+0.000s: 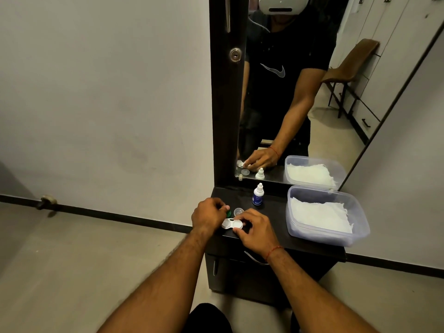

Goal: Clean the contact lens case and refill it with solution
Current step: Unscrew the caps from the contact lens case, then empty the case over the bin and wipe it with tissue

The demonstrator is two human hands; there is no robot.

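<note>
Green cap (228,214) in curled left hand (207,216)

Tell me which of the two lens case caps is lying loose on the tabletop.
The clear round cap, lying on the black tabletop just beyond the white contact lens case. The green cap is off the table, pinched in the left hand.

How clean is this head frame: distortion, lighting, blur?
Head view: wide-angle distortion tilts the mirror frame; lighting dim, even, without glare; the white lens case stands out on the dark dresser top; the solution bottle label is too soft to read.
</note>
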